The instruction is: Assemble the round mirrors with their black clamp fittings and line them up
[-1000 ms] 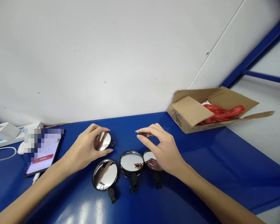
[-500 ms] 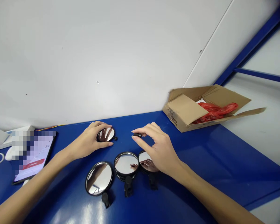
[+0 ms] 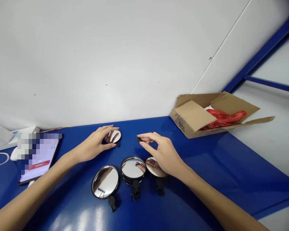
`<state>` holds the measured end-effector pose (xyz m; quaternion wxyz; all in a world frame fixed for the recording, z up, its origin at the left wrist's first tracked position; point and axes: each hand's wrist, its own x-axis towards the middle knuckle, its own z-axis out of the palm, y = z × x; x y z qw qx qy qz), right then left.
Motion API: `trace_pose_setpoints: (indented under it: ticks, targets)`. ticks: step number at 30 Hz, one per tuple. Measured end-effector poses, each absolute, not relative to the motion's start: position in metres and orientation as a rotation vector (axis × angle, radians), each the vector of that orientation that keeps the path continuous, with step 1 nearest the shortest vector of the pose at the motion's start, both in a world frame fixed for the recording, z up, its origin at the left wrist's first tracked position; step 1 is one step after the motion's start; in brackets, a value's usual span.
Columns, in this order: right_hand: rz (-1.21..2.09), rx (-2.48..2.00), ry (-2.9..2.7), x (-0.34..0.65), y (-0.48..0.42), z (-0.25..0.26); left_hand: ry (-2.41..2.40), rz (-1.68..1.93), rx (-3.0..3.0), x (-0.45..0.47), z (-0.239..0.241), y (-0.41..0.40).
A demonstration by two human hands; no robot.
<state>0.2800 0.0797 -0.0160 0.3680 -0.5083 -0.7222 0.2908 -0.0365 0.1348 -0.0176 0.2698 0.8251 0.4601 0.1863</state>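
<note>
My left hand (image 3: 95, 143) grips a small round mirror (image 3: 113, 137) by its edge, with a short black stub (image 3: 118, 144) on the mirror's near right rim. Between the thumb and fingertips of my right hand (image 3: 159, 148) is a small black piece (image 3: 139, 140), partly covered by the fingers. Nearer to me lie more round mirrors with black rims and clamp-like mounts: a left mirror (image 3: 105, 182), a middle mirror (image 3: 134, 168) that seems stacked on another, and a right mirror (image 3: 154, 166) partly behind my right hand.
A cardboard box (image 3: 190, 117) with open flaps and a red plastic bag (image 3: 221, 118) stands at the back right. On the left lies a tablet (image 3: 44, 154) beside a white device and cable. A white wall (image 3: 125, 57) rises behind the blue table (image 3: 74, 205).
The mirror in my left hand has turned, its stub now nearer the thumb. The black piece in my right hand has been tilted. The whole view has shifted slightly.
</note>
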Motion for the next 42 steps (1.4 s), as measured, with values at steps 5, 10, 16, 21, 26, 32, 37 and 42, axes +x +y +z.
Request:
trace_pose_setpoints:
  ticks: [5,10,16,21,26,32,37,42]
  targets:
    - [0.869,-1.312,-1.810,0.287,0.088,-0.016,1.246,0.500,2.183,-0.039,-0.021,0.136]
    - [1.084,-1.279,-1.774,0.294,0.095,-0.017,1.292,0.513,2.118,-0.047,-0.013,0.122]
    - [1.158,-1.271,-1.756,0.295,0.101,-0.024,1.475,0.672,2.034,-0.050,0.000,0.071]
    - [1.224,-1.257,-1.822,0.286,0.109,-0.027,1.186,0.611,1.939,-0.059,0.006,0.050]
    - [1.203,-1.262,-1.890,0.273,0.117,-0.026,1.180,0.340,1.985,-0.077,0.002,0.048]
    - [1.101,-1.264,-1.942,0.265,0.118,-0.029,1.170,0.233,2.027,-0.077,-0.006,0.043]
    - [1.062,-1.291,-1.978,0.273,0.114,-0.025,1.153,0.219,2.000,-0.066,-0.008,0.038]
    - [0.844,-1.301,-1.974,0.273,0.100,-0.006,1.133,0.289,1.969,-0.063,-0.004,0.038]
